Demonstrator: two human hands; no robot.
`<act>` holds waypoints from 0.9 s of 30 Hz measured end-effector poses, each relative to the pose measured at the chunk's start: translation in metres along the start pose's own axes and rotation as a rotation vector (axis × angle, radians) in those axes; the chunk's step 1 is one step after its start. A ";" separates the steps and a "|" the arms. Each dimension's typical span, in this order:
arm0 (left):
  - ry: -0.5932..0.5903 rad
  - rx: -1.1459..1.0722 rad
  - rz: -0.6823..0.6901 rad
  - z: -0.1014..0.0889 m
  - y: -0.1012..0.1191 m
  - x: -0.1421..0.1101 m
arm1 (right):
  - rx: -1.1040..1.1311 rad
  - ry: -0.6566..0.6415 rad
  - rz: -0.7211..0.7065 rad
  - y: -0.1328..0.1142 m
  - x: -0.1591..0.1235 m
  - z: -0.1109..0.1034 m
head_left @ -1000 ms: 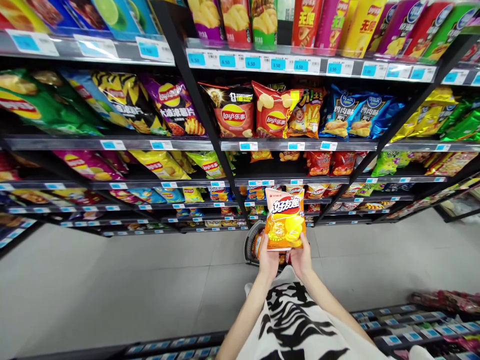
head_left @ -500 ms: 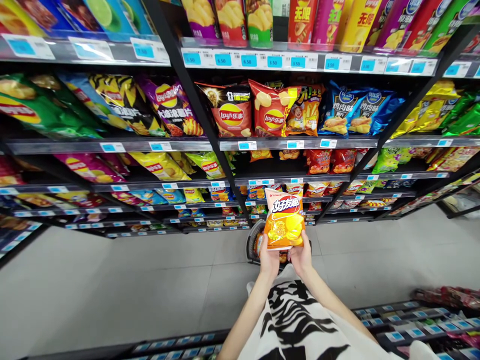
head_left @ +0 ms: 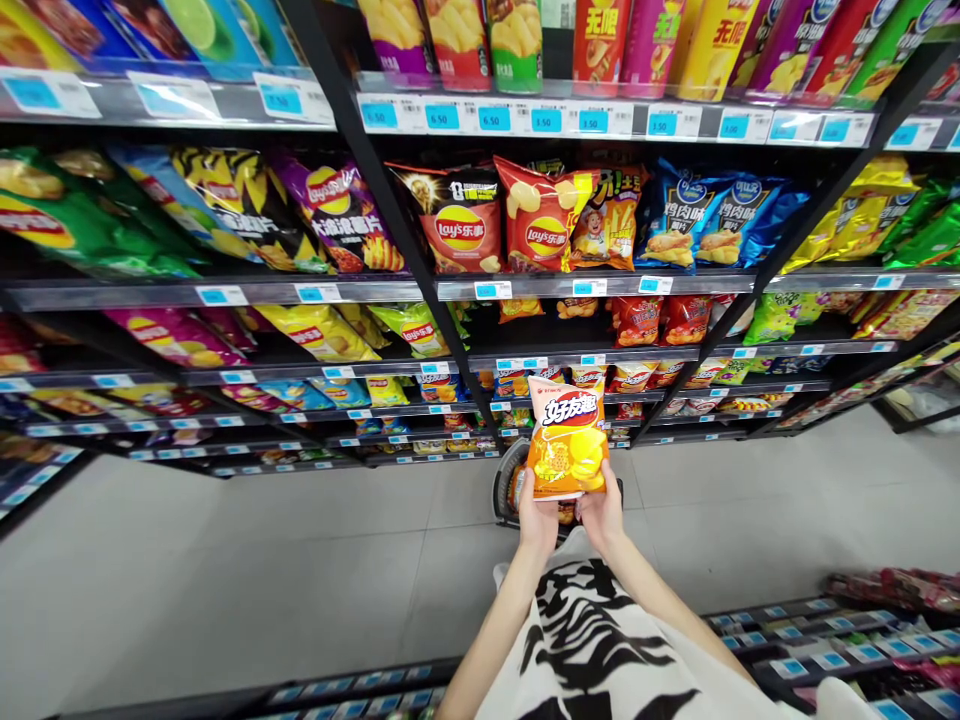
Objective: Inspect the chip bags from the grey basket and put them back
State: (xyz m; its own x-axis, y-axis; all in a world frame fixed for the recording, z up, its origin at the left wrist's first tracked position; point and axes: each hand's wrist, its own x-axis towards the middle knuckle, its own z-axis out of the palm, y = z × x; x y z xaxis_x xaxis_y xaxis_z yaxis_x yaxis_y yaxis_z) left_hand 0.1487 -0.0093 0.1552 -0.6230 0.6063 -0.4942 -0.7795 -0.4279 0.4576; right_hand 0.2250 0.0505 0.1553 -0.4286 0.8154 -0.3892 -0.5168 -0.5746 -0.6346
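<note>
An orange and white bag of chips (head_left: 568, 440) is held upright in front of me, its printed front facing my eyes. My left hand (head_left: 537, 515) grips its lower left corner, and my right hand (head_left: 603, 510) grips the lower right one. Both thumbs lie along the bag's edges, while the other fingers are mostly hidden behind it. Beneath the bag and hands, a grey shopping basket (head_left: 501, 490) shows in part, with packaged snacks in it. The bag and my hands hide much of the basket.
Ahead stands a black shelf unit (head_left: 592, 288) with snack bags on several levels and canisters (head_left: 600, 45) on top. Price tags line the shelf edges. Grey tiled floor (head_left: 337, 560) lies around me. Behind me, near the bottom edge, another low shelf (head_left: 817, 650) holds packages.
Almost nothing differs. The view has shifted very slightly, and both hands still hold the bag of chips in the same place.
</note>
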 end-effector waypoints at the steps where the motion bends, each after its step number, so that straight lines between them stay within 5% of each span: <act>1: 0.000 -0.003 0.005 0.000 0.000 0.000 | -0.005 0.000 -0.002 0.000 0.000 0.000; 27: 0.006 0.005 0.004 -0.003 0.001 0.002 | 0.026 0.016 0.020 0.003 0.002 -0.005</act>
State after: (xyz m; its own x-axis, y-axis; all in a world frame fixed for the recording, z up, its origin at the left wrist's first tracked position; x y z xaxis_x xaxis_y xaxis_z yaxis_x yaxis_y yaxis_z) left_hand 0.1468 -0.0102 0.1523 -0.6262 0.6005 -0.4973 -0.7769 -0.4264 0.4633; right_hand 0.2257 0.0509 0.1493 -0.4276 0.8044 -0.4124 -0.5276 -0.5925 -0.6087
